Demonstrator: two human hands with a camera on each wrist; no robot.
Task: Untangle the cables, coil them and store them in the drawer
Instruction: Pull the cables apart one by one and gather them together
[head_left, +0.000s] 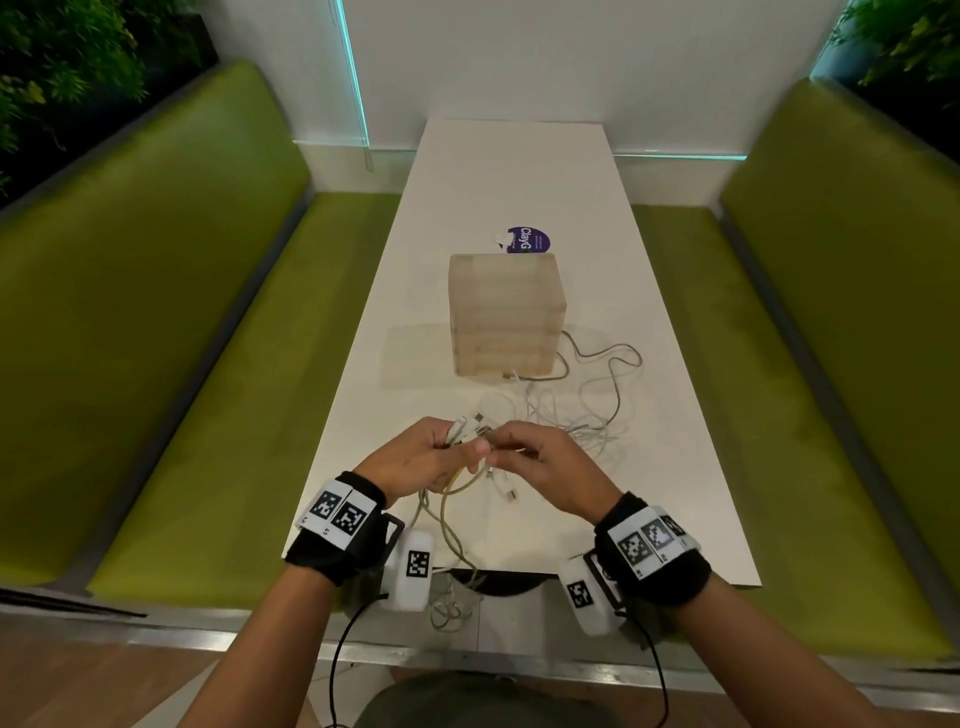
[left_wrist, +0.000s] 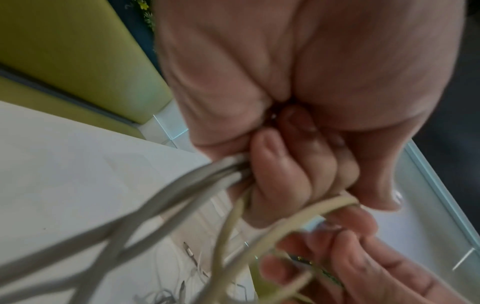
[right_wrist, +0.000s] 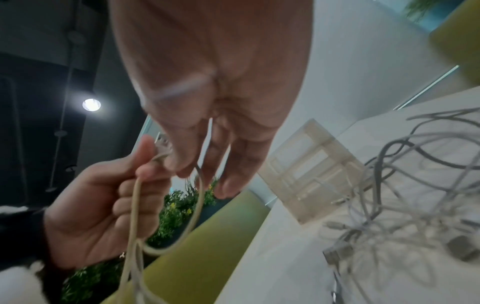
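— What carries everything?
— A white table (head_left: 675, 467).
— What lies on it?
— A translucent drawer box (head_left: 506, 312) at centre; a purple sticker (head_left: 530, 240) at twelve o'clock; tangled cables (head_left: 597, 395) at five.

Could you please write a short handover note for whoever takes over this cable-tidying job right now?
Left hand: grips a bunch of cable ends, plugs sticking out past the fingers.
Right hand: pinches one plug end beside the left hand.
The tangled cables lie on the white table, in front of and to the right of the translucent drawer unit; some loops hang over the near edge.
Done: ends gathered, it seems. No coil is visible, and no drawer appears to be pulled out.
Left: separate each cable, coil it, open a drawer, store them.
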